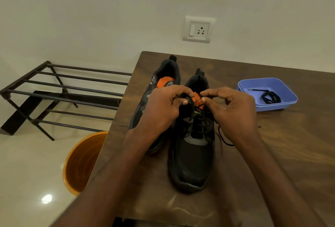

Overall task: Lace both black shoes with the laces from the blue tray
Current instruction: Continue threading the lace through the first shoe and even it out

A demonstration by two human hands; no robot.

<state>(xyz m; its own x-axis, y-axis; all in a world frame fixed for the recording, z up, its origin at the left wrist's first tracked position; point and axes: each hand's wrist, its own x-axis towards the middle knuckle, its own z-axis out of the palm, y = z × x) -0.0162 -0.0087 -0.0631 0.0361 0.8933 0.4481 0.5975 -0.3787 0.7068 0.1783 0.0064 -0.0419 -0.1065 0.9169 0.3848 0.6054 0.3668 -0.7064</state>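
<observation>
2 hands work the right shoe, left hand and right hand pinching its lace near the top eyelets; 1 spare lace waits in blue tray for the unlaced shoe.

Warm, fairly dim indoor light fills the frame, with an even cream cast on the wall. A small bright glare spot sits on the glossy floor at lower left. Soft shadows fall beside the rack at left. Wide-angle distortion bends the bench edges. Focus is slightly soft throughout, and dark shoe detail is murky.
</observation>
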